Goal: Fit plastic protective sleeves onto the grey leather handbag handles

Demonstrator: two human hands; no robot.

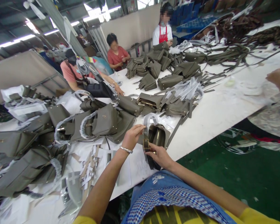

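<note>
In front of my body an olive-green handbag [167,136] stands at the table edge with its mouth open, showing a gold-coloured zip or trim inside. My right hand [162,157] grips its near side, thumb and fingers closed beside a rectangular gold clasp [146,143]. At the bag's left side is my left hand [132,137], its fingers pressed together next to the plastic-wrapped handle [151,117]. Whatever lies between those left fingertips is too small to make out. A silver bangle circles my left wrist.
Finished-looking olive bags [105,119] crowd the table's left side, near paper scraps [90,169]. More bags [154,67] and straps [231,57] lie farther back. Several co-workers sit or stand around the white table [200,130]; one person's hand [278,77] shows at right.
</note>
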